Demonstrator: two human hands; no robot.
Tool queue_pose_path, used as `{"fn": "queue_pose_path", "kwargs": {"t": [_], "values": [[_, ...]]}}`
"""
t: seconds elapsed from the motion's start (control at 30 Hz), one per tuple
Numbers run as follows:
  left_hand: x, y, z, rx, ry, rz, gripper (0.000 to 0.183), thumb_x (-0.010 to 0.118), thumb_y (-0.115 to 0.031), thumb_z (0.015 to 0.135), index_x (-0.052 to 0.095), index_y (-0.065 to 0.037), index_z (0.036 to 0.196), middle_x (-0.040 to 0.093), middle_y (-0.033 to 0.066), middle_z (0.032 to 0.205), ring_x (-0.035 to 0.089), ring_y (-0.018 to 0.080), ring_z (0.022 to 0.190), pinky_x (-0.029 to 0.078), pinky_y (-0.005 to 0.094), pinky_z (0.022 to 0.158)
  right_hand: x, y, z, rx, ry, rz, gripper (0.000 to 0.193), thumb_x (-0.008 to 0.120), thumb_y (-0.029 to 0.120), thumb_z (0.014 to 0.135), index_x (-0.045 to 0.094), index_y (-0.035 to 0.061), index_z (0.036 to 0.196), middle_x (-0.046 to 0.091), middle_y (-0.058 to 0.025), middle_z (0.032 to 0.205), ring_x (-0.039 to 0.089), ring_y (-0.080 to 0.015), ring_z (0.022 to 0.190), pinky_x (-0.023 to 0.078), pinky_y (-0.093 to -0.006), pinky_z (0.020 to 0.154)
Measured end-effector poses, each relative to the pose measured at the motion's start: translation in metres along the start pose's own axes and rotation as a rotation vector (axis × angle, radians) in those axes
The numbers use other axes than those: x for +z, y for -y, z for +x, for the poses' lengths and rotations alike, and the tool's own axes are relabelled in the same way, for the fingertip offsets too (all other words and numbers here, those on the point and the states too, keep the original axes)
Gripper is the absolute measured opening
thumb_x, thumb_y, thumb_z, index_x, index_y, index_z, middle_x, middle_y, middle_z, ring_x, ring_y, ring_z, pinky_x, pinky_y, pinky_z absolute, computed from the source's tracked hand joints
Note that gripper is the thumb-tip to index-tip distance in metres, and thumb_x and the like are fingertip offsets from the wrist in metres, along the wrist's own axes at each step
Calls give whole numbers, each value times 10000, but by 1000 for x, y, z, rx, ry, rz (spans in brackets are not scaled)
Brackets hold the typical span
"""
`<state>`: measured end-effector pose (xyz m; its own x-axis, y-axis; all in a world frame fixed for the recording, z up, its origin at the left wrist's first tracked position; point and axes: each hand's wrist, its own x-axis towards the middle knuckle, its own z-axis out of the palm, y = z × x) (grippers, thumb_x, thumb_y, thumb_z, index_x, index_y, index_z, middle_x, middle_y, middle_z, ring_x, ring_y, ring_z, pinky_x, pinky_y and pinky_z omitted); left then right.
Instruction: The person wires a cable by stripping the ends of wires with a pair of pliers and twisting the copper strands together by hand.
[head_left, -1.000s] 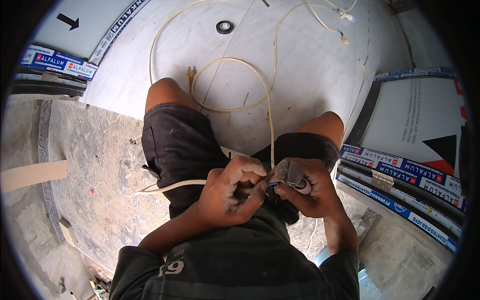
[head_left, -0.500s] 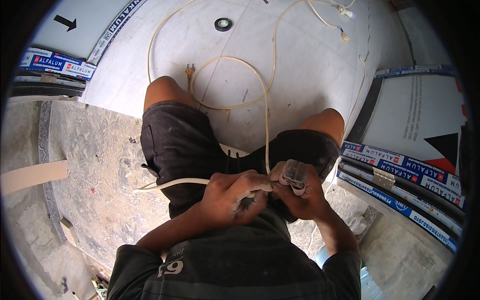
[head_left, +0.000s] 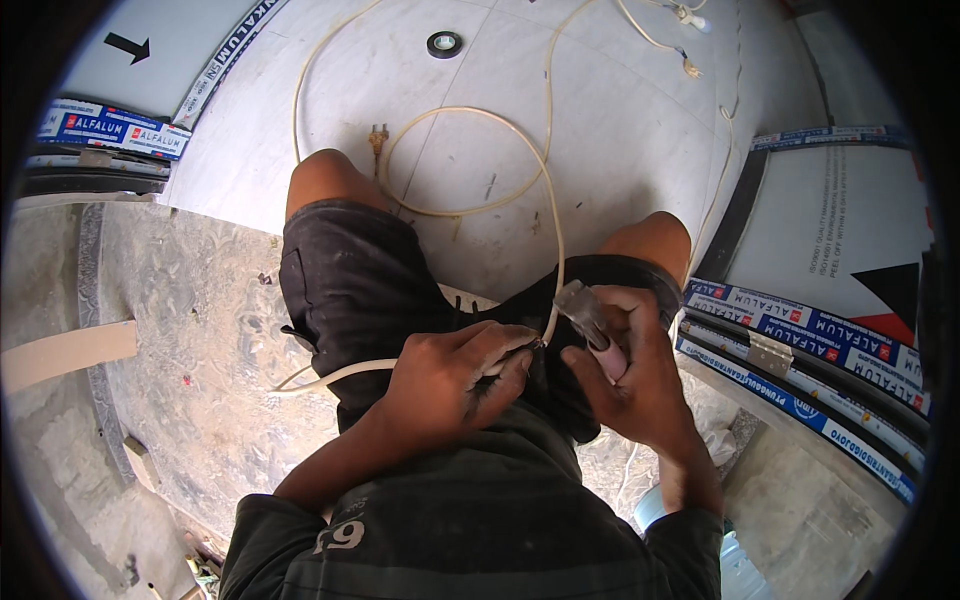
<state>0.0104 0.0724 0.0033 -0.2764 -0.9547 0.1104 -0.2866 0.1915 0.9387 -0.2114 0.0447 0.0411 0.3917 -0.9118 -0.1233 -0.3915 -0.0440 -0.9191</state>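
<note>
My left hand pinches the cream cable, which runs up the frame; my right hand grips pliers just beside it.

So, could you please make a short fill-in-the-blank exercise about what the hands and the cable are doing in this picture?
1. The left hand grips a cream-coloured ____ over the lap.
2. The right hand holds a pair of ____ with pink handles.
3. The cable makes a loop on the floor between the person's two ____.
4. A small black ____ lies on the floor beyond the cable loop.

Missing words: cable; pliers; knees; ring
</note>
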Motion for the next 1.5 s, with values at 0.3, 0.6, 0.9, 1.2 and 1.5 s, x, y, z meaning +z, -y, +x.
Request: {"fn": "queue_pose_path", "kwargs": {"t": [0.3,0.6,0.9,1.2,1.5], "values": [[-13,6,-5,-91,45,-181,124,700,-32,919,711,42,1019,732,147,861,724,222,685,561,318,639,-45,-18,-12,121,114,-439,363,852,-33,733,495,31,731,610,-98,850,617,-168,700,446,-311,573],[-25,5,-5,-93,179,-273,78,696,-14,909,710,30,972,706,111,807,708,203,670,540,303,612,-47,9,6,-225,296,-528,287,890,24,517,662,72,684,567,-55,926,602,-251,812,454,-383,684],[-29,3,-9,-80,212,-234,102,710,-26,882,709,2,980,719,103,850,731,224,702,565,308,633,-46,14,10,-204,448,-551,280,887,113,497,641,103,630,556,-61,1026,598,-260,938,423,-410,749],[-27,3,-9,-43,256,-219,111,722,-41,878,722,-17,986,711,97,825,719,232,653,552,314,587,-48,20,14,-216,486,-544,245,893,100,528,703,93,682,574,-57,1029,603,-245,947,434,-396,759],[-25,4,-9,44,190,-284,73,698,-3,899,717,43,953,677,111,728,663,165,563,478,269,525,-46,11,9,-318,467,-594,288,883,92,512,705,70,739,618,-62,1089,610,-254,942,461,-429,784]]}}
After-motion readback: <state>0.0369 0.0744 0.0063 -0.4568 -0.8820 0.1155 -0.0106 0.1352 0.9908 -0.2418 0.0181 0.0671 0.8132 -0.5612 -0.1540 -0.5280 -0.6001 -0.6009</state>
